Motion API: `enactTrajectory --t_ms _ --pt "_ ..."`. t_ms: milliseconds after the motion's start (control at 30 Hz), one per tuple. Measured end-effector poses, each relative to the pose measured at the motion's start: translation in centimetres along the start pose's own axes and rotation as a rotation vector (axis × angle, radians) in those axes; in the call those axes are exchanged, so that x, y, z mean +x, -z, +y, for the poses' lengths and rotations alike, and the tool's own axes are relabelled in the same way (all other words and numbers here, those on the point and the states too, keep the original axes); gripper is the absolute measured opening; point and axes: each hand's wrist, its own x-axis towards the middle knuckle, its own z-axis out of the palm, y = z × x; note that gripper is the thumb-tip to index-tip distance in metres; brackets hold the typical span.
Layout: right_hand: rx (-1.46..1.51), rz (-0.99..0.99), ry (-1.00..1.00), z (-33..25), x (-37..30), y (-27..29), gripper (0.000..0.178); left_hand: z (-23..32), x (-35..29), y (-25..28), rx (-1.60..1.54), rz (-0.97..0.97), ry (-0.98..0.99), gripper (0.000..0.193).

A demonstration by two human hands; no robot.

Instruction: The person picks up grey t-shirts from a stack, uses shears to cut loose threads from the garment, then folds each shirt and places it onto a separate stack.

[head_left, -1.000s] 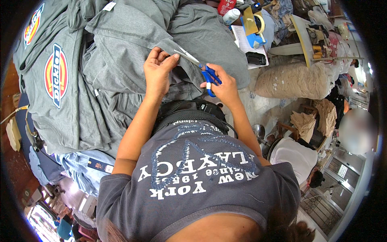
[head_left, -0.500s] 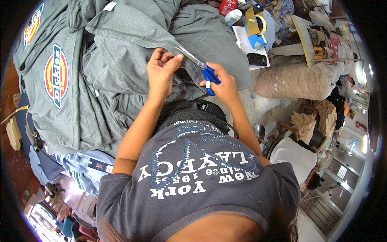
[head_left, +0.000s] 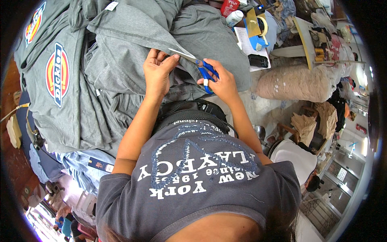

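A grey knit garment (head_left: 125,38) lies in folds in front of me, its edge running down to my left hand (head_left: 157,76). The fingers of that hand are closed in a pinch on the cloth edge. My right hand (head_left: 224,84) grips a pair of scissors (head_left: 186,55) by blue handles, with a whitish band around one loop. The handle loops are spread apart. The blades point left, lying beside the garment edge just above my left fingertips. Whether a thread lies between the blades is too small to tell.
More grey shirts, one with a large printed logo patch (head_left: 57,75), spread at left. Light blue garments (head_left: 82,165) hang below them. A tape dispenser (head_left: 258,40), white bottle (head_left: 234,18) and black object (head_left: 258,61) sit at upper right. A large wrapped roll (head_left: 294,82) stands beyond.
Both hands have shifted slightly left. The scissors have tilted flatter, with their handle loops further apart and the blades nearer the left fingertips.
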Motion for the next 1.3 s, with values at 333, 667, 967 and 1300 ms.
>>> enactTrajectory --t_ms 333,667,967,1300 --pt "0.04 -0.043 -0.05 0.8 -0.5 0.2 0.052 -0.3 0.0 0.2 0.004 -0.023 -0.036 0.04" --pt "0.008 -0.071 0.015 0.9 0.6 0.2 0.048 0.0 -0.3 -0.3 0.035 -0.011 -0.073 0.036" --pt "-0.052 -0.036 -0.013 0.3 0.2 0.1 0.052 0.9 0.3 0.4 0.009 0.067 -0.028 0.021" --pt "-0.058 -0.023 0.089 -1.0 1.3 -0.5 0.053 0.6 0.2 0.9 0.02 0.034 -0.089 0.025"
